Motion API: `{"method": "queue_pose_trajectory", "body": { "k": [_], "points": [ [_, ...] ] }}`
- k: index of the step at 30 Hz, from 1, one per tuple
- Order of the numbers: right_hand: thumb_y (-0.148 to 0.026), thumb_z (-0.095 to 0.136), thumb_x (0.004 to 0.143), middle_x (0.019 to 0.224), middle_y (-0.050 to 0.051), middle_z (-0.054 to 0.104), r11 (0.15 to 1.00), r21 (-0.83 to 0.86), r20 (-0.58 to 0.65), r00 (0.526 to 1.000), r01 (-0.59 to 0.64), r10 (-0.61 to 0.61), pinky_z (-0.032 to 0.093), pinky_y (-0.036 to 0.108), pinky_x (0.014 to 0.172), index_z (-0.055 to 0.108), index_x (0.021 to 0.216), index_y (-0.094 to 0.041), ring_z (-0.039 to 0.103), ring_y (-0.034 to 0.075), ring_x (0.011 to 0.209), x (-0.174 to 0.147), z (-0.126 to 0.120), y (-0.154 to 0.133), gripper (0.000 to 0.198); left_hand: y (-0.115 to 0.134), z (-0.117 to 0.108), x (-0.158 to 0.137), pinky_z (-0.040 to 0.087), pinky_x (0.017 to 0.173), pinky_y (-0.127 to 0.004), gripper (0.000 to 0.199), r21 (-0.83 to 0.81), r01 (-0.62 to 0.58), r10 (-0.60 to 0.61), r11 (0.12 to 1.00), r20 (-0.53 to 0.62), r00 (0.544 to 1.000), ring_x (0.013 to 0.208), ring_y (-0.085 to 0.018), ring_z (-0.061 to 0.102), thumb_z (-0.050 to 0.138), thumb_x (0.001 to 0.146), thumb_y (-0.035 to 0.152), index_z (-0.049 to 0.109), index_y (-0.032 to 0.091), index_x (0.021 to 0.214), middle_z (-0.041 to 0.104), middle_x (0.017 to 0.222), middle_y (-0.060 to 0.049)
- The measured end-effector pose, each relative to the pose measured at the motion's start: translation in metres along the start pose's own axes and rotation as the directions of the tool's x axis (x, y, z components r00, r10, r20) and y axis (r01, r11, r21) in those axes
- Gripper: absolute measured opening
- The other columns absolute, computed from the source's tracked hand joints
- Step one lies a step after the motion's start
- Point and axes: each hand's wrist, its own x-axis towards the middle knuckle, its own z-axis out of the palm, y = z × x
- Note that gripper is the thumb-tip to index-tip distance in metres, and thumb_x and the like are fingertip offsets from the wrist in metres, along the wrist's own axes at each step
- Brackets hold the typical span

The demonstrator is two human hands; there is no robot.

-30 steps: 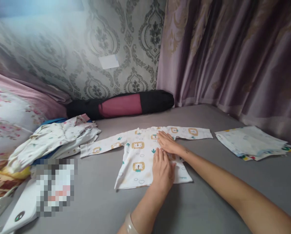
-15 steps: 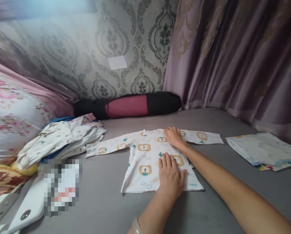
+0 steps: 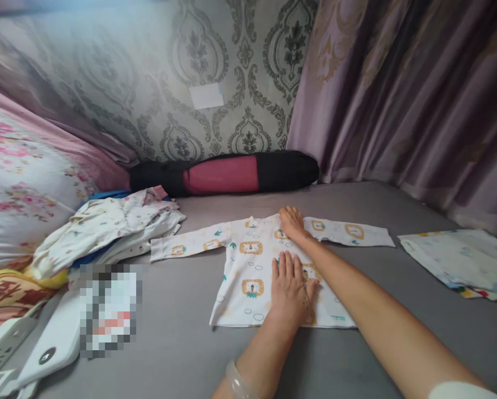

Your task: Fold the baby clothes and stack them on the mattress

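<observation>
A white long-sleeved child's shirt (image 3: 242, 271), printed with orange lion faces, lies spread out with its sleeves out to both sides. My left hand (image 3: 290, 288) rests flat on the middle of its body, fingers stretched out. Farther up, my right hand (image 3: 291, 223) is at the shoulder beside the neckline, its fingers curled down and bunched on the cloth. The right forearm passes over the shirt's lower right side and hides part of it.
A pile of clothes (image 3: 107, 224) lies at the left beside a flowered pillow (image 3: 21, 183). Near it are a white power bank (image 3: 59, 338) and a power strip (image 3: 7, 343). Folded cloth (image 3: 460, 260) lies at the right. A black and red roll bag (image 3: 223, 173) lies along the wall.
My right hand has moved slightly toward the neckline, and its fingers have drawn in at the shoulder. My left hand stays flat on the shirt. The view has shifted a little.
</observation>
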Motion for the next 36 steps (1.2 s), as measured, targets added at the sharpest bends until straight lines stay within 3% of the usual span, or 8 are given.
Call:
{"method": "queue_pose_trajectory", "body": {
  "k": [9,13,15,18,22,26,29,36],
  "points": [
    [-0.012,0.032,0.093,0.115,0.014,0.057,0.997,0.065,-0.041,0.998,-0.039,0.041,0.033,0.033,0.090,0.059,0.114,-0.013,0.047,0.025,0.108,-0.007,0.010,-0.002,0.035,-0.001,-0.004,0.001,0.018,0.115,-0.051,0.067,0.001,0.005,-0.005,1.000,0.004,1.000,0.142,-0.031,0.018,0.017,0.095,0.049,0.032,0.006,0.144,0.028,0.151,-0.018],
    [-0.010,0.034,0.091,0.131,0.014,0.052,0.997,0.076,-0.007,0.999,0.035,-0.034,0.030,0.030,0.099,0.048,0.130,-0.010,0.044,0.021,0.119,-0.027,0.006,0.004,0.042,-0.002,-0.006,0.001,0.020,0.116,-0.045,0.058,-0.021,0.070,-0.070,0.997,-0.006,0.998,0.141,-0.028,0.021,0.019,0.096,0.034,0.032,0.002,0.143,0.029,0.150,-0.018],
    [-0.020,0.033,0.094,0.142,0.016,0.041,0.996,0.070,0.005,0.998,0.057,-0.058,0.025,0.032,0.104,0.039,0.137,-0.007,0.035,0.022,0.129,-0.042,0.004,0.007,0.046,-0.002,-0.007,0.001,0.021,0.116,-0.045,0.058,-0.019,0.125,-0.125,0.992,-0.014,0.992,0.141,-0.029,0.021,0.021,0.096,0.032,0.032,-0.001,0.142,0.029,0.150,-0.020],
    [-0.041,0.025,0.097,0.151,0.017,0.026,0.998,0.051,0.077,0.997,-0.028,0.024,0.015,0.040,0.110,0.029,0.144,-0.004,0.020,0.027,0.139,-0.060,0.003,0.011,0.060,-0.003,-0.010,0.001,0.020,0.116,-0.045,0.060,-0.019,0.178,-0.178,0.984,-0.011,0.984,0.141,-0.030,0.020,0.024,0.095,0.035,0.034,-0.002,0.141,0.027,0.149,-0.022],
    [-0.046,0.020,0.097,0.154,0.015,0.019,0.997,0.020,0.192,0.978,-0.080,0.075,0.011,0.042,0.112,0.025,0.146,-0.005,0.013,0.027,0.142,-0.065,-0.003,0.010,0.065,-0.010,-0.013,-0.001,0.020,0.116,-0.045,0.066,-0.031,0.231,-0.231,0.973,0.002,0.973,0.141,-0.031,0.022,0.027,0.094,0.044,0.034,-0.001,0.141,0.028,0.149,-0.022],
    [-0.041,0.031,0.095,0.145,0.019,0.037,0.995,-0.017,0.166,0.981,-0.098,0.099,0.018,0.046,0.107,0.040,0.138,-0.007,0.028,0.030,0.135,-0.057,-0.016,-0.004,0.055,-0.026,-0.021,-0.007,0.023,0.113,-0.046,0.066,-0.018,0.312,-0.313,0.950,-0.063,0.948,0.138,-0.035,0.026,0.035,0.093,0.045,0.039,-0.003,0.137,0.033,0.146,-0.026],
    [-0.032,0.035,0.094,0.130,0.018,0.052,1.000,0.005,0.063,0.998,-0.002,0.002,0.027,0.042,0.102,0.055,0.124,-0.012,0.041,0.030,0.123,-0.044,-0.023,-0.027,0.041,-0.040,-0.030,-0.011,0.027,0.110,-0.046,0.060,-0.014,0.338,-0.337,0.941,-0.132,0.932,0.136,-0.036,0.031,0.041,0.091,0.039,0.043,-0.003,0.133,0.038,0.143,-0.027],
    [-0.020,0.035,0.094,0.126,0.008,0.056,0.976,0.102,0.127,0.971,0.191,-0.203,0.036,0.029,0.092,0.059,0.119,-0.022,0.050,0.021,0.114,-0.002,-0.016,-0.086,0.034,-0.054,-0.044,-0.006,0.039,0.097,-0.037,0.036,-0.051,0.290,-0.294,0.956,-0.157,0.943,0.115,-0.028,0.052,0.042,0.089,0.021,0.053,0.005,0.118,0.058,0.120,-0.020]
  ]
}}
